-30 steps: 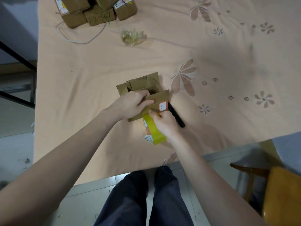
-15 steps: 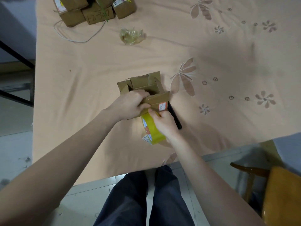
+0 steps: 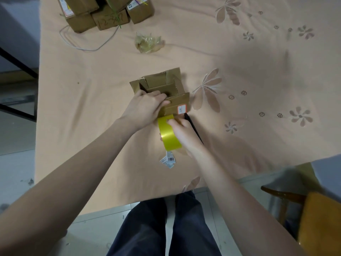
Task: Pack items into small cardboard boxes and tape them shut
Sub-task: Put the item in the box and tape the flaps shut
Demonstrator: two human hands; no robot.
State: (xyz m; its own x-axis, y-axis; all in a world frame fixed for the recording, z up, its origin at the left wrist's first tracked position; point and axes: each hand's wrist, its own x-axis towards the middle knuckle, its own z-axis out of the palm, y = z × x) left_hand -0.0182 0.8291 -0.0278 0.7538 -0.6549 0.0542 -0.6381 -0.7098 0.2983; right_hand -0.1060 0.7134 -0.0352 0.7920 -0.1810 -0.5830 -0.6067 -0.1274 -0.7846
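A small brown cardboard box lies in the middle of the table with its far flaps open; a red-bordered white label is on its near side. My left hand presses down on the box's near flap and grips its left edge. A roll of yellow tape sits just in front of the box, its free end touching the box's near side. My right hand is closed around the roll, thumb on the tape near the box.
A black pen lies to the right of my right hand. A small barcode tag lies near the table's front edge. Crumpled clear plastic and several stacked sealed boxes sit at the far left. A wooden chair stands at lower right.
My right hand has drawn the tape roll back toward me, leaving a longer yellow strip between the roll and the box. The barcode tag is uncovered. My left hand stays on the box.
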